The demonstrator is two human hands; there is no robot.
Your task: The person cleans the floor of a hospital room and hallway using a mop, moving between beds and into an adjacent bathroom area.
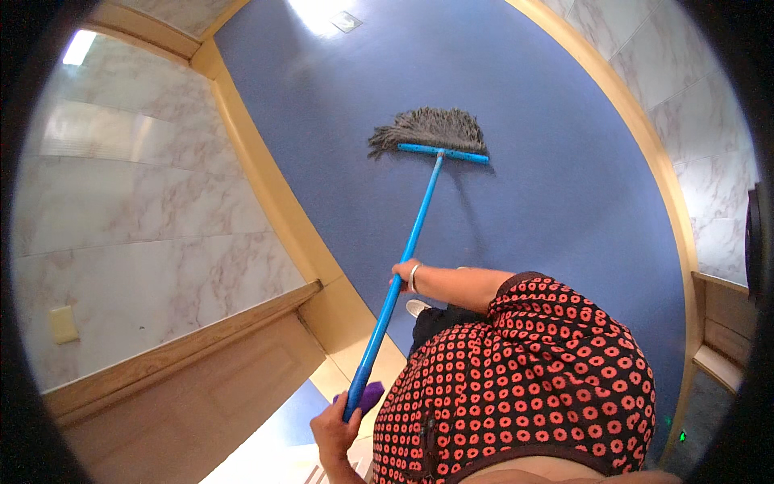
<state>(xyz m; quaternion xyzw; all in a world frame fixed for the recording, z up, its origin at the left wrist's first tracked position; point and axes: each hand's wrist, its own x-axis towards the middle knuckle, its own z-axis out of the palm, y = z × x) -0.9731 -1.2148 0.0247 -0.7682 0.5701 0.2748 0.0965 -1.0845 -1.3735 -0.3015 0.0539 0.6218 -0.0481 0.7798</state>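
Note:
A string mop with a blue handle (421,209) slants across the view from lower left to upper middle. Its grey strands (438,126) spread over the blue floor beyond a blue crossbar (465,155). Partway up the handle, my right hand (404,273) is closed around it, a pale bangle (413,278) at the wrist. My left hand (336,425) grips the handle's darker blue top end, low in the view. A purple cloth (367,397) sits against the handle at that hand; whether the fingers also hold it is hidden.
Blue floor (562,181) stretches ahead, bordered by yellow edging on the left (266,181) and right (656,145). Marble-patterned tiled walls rise on both sides. A wooden door frame (181,354) stands close on the left, near a wall plate (63,325). A floor arrow sign (346,22) lies far ahead.

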